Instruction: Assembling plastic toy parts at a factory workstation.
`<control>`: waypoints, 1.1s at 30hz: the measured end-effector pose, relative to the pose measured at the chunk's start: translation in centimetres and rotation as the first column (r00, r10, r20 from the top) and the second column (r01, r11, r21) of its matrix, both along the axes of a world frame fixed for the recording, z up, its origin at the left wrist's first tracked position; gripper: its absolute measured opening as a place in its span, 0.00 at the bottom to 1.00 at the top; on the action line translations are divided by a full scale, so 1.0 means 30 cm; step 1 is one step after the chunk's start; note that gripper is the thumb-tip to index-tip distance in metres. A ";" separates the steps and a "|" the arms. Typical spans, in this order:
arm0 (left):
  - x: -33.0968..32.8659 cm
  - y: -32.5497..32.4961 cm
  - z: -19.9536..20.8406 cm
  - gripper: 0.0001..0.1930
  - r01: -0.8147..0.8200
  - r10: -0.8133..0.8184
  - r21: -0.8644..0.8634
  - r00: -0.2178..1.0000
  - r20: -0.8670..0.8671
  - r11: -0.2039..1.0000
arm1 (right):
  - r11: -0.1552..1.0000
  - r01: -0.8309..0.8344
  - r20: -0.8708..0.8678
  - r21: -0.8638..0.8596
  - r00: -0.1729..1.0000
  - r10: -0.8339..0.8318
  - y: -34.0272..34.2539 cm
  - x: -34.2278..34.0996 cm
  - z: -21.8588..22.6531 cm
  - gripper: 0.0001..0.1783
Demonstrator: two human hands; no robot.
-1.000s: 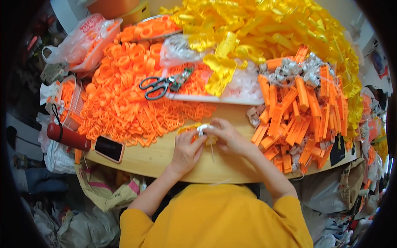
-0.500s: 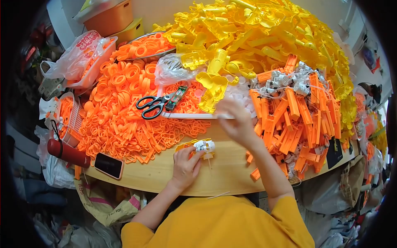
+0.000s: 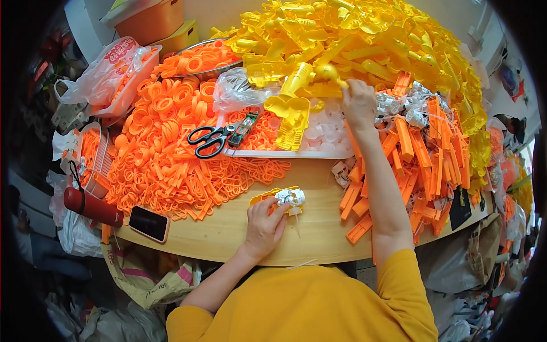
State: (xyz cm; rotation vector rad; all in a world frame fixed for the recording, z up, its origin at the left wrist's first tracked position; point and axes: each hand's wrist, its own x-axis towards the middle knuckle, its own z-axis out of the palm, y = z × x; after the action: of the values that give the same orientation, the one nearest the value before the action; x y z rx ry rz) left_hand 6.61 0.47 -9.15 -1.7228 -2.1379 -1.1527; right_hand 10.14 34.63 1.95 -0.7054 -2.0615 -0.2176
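Reaching farther forward than half a second ago, the right hand [image 3: 360,108] is now hovering by the white tray's [image 3: 319,154] right end, fingers partly curled at a yellow piece [image 3: 327,72] beyond the tray; whether it is gripping, I cannot tell. On the tray's near side, the left hand [image 3: 263,228] is pinching a yellow shell [image 3: 264,196] bearing a white part [image 3: 293,197]. Scissors [image 3: 224,132] are lying at the tray's left edge.

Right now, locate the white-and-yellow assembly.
In the head view, the assembly sits near the centre, held by the left hand, nearer the person than the white tray.
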 end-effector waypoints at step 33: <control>-0.113 -0.020 0.063 0.31 -0.017 -0.187 0.221 0.468 0.864 0.975 | -0.744 -0.249 -0.555 -0.620 0.810 0.191 -0.915 0.282 -0.325 0.15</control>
State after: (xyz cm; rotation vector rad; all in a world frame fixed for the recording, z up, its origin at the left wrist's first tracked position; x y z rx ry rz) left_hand 3.22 -0.13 -7.25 -1.2158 -2.2164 -2.6568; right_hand 18.61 7.19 -7.82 -0.8099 -1.4823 2.7616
